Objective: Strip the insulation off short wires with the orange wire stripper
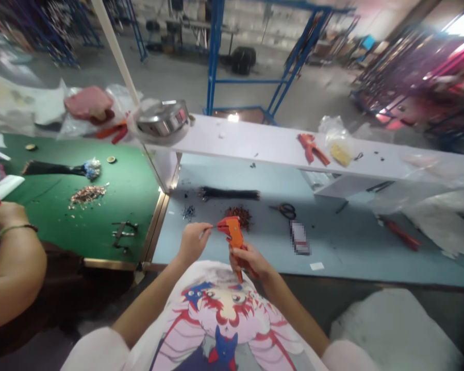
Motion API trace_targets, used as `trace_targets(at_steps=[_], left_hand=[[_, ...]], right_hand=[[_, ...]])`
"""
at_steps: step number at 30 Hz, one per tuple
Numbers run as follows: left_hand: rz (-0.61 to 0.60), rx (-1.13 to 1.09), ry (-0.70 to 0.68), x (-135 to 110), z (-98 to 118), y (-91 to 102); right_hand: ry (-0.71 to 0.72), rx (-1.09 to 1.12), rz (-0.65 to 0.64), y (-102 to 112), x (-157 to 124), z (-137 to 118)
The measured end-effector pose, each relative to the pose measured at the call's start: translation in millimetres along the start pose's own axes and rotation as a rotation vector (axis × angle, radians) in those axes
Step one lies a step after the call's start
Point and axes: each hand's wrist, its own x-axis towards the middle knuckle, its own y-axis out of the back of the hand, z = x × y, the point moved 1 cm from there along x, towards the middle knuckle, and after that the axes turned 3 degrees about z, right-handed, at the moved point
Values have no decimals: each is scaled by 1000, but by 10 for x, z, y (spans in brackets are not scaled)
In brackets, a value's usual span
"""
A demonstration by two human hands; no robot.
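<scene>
My right hand (251, 259) is wrapped around the handles of an orange and red wire stripper (235, 235), held upright over the front of the blue-topped table. At its jaws, on the left, is the tip of a thin dark wire (214, 226). The other end is pinched between the thumb and fingers of my left hand (193, 242). Whether the jaws are closed on the wire cannot be made out. Behind the stripper lie a pile of small reddish-brown bits (243, 215) and a bundle of black wires (230, 194). Small silvery pieces (188, 212) lie beyond my left hand.
Scissors (287, 211) and a pixelated flat object (300, 238) lie to the right. A raised white shelf (239, 136) spans the back, bearing red pliers-like tools (312, 149) and a metal bowl (164, 118). At left, a co-worker's arm (15, 257) reaches over a green table (62, 226).
</scene>
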Motion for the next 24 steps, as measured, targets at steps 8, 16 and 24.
trace_targets(at_steps=[8, 16, 24], left_hand=[[-158, 78, 23, 201, -55, -242], [-268, 88, 84, 284, -63, -456], [-274, 83, 96, 290, -99, -429]], right_hand=[[-51, 120, 122, 131, 75, 111], [-77, 140, 182, 323, 173, 219], [-96, 138, 149, 387, 291, 268]])
